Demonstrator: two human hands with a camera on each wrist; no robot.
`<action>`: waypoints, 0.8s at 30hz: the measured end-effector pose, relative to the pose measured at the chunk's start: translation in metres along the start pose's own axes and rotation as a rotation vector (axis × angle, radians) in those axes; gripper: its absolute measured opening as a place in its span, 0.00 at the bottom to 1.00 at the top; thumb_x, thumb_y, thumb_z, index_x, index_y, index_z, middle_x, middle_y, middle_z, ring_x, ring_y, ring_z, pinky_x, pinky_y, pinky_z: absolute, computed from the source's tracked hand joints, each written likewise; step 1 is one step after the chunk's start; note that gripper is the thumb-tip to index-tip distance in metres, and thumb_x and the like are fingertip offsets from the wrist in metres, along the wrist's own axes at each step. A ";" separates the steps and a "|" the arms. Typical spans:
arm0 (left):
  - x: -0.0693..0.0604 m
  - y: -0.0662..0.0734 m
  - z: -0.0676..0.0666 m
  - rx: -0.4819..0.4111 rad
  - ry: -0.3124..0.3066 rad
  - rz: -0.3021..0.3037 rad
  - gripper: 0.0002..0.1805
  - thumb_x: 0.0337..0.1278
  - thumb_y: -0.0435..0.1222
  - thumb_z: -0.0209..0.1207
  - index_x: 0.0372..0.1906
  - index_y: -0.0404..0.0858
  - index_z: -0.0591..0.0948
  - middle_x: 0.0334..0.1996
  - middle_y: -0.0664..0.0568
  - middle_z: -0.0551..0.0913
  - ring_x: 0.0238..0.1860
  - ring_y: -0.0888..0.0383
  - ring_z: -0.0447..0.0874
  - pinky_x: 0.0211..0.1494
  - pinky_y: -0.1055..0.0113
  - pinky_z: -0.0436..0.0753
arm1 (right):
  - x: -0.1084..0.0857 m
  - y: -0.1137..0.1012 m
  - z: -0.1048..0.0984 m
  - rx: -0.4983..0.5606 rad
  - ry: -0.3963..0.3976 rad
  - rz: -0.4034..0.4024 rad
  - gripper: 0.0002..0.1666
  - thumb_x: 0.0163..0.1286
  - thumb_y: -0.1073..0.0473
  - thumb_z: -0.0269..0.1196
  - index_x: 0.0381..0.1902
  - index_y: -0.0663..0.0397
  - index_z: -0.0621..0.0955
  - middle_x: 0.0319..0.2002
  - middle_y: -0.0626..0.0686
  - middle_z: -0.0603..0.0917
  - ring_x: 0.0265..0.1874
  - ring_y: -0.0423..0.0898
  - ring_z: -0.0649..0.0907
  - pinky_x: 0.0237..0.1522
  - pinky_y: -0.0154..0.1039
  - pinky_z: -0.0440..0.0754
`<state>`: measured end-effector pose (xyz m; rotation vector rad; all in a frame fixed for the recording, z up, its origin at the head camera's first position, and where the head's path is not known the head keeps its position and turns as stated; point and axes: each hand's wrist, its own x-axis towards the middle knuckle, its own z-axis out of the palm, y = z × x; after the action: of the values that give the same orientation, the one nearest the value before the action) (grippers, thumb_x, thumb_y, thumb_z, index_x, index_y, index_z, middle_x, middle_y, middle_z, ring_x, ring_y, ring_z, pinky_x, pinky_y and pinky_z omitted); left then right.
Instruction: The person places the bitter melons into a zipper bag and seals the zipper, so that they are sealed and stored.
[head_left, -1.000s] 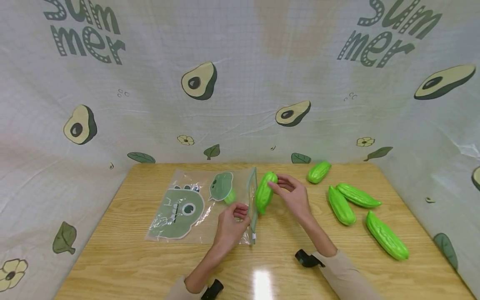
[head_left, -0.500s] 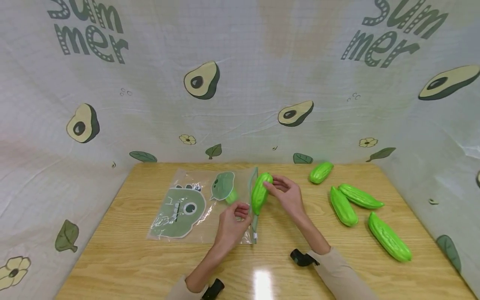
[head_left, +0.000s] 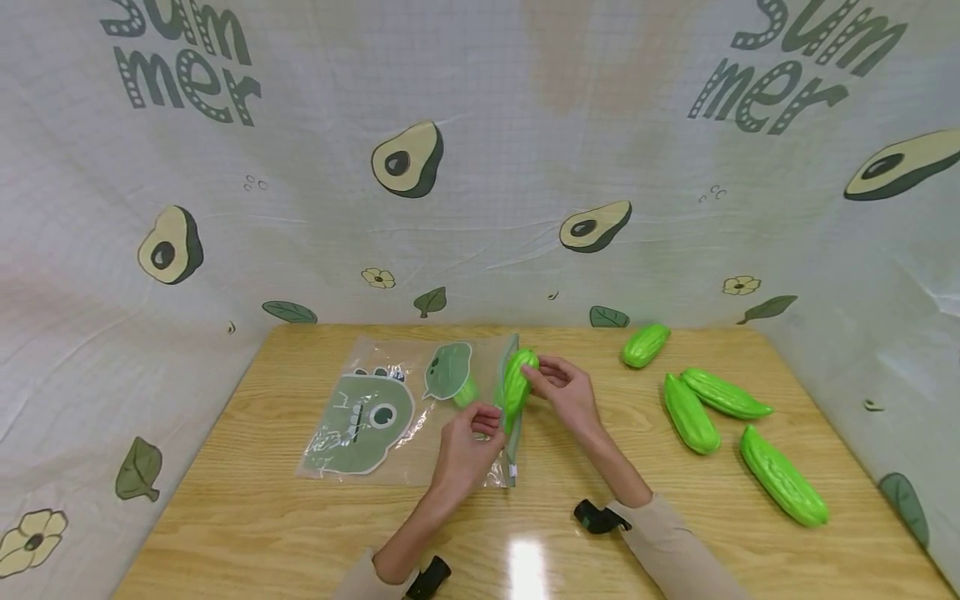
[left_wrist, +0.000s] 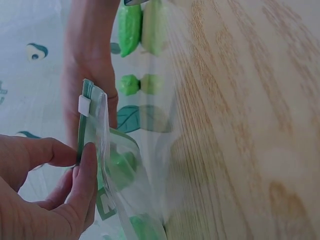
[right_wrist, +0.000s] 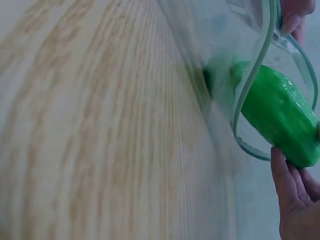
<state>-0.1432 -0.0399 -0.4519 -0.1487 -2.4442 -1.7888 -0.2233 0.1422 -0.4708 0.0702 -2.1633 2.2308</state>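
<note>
A clear zip bag [head_left: 408, 454] with green cartoon prints lies on the table, its zip edge at the right. My left hand [head_left: 471, 446] pinches that edge between thumb and fingers; the left wrist view shows the white slider [left_wrist: 84, 106] beyond them. My right hand [head_left: 566, 396] grips a bright green bitter melon [head_left: 517, 383]. In the right wrist view the mouth of the bag gapes and the front part of this melon [right_wrist: 280, 112] is inside it. Another green piece [head_left: 467, 393] shows through the plastic, partly covered by a print.
Several more bitter melons lie to the right: one at the back [head_left: 646, 346], two touching or nearly so [head_left: 691, 414], and one nearer the front [head_left: 782, 475]. A printed curtain [head_left: 495, 275] hangs behind the wooden table [head_left: 255, 517].
My right hand has moved left with the bitter melon, from beside the bag's mouth to partway inside it. My left hand keeps its pinch on the edge.
</note>
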 end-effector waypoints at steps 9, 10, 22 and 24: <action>-0.001 -0.001 0.000 0.007 0.002 0.022 0.11 0.50 0.21 0.63 0.41 0.30 0.84 0.32 0.48 0.85 0.35 0.56 0.84 0.37 0.72 0.85 | 0.002 0.006 0.006 0.006 -0.003 0.032 0.24 0.70 0.61 0.69 0.59 0.70 0.79 0.49 0.65 0.84 0.39 0.42 0.88 0.49 0.49 0.88; -0.001 -0.001 0.000 0.007 0.003 0.022 0.12 0.49 0.21 0.63 0.41 0.30 0.84 0.32 0.48 0.85 0.35 0.56 0.84 0.37 0.72 0.85 | 0.002 0.007 0.006 -0.002 -0.004 0.035 0.24 0.70 0.61 0.69 0.59 0.70 0.79 0.49 0.64 0.84 0.39 0.42 0.88 0.49 0.50 0.87; -0.002 -0.001 0.001 0.026 0.005 0.034 0.12 0.49 0.21 0.63 0.41 0.28 0.84 0.32 0.47 0.86 0.35 0.54 0.85 0.37 0.72 0.85 | 0.001 0.013 0.012 -0.054 -0.076 0.067 0.26 0.73 0.58 0.66 0.63 0.68 0.77 0.51 0.65 0.84 0.40 0.45 0.87 0.47 0.48 0.88; -0.002 -0.002 0.002 0.031 0.001 0.036 0.12 0.49 0.20 0.63 0.41 0.28 0.83 0.32 0.46 0.86 0.35 0.53 0.85 0.37 0.72 0.85 | 0.001 0.013 0.013 -0.049 -0.084 0.063 0.26 0.74 0.59 0.66 0.63 0.70 0.76 0.52 0.66 0.84 0.41 0.45 0.87 0.48 0.49 0.88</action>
<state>-0.1416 -0.0384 -0.4544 -0.1880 -2.4511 -1.7350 -0.2245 0.1284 -0.4835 0.0975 -2.2929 2.2460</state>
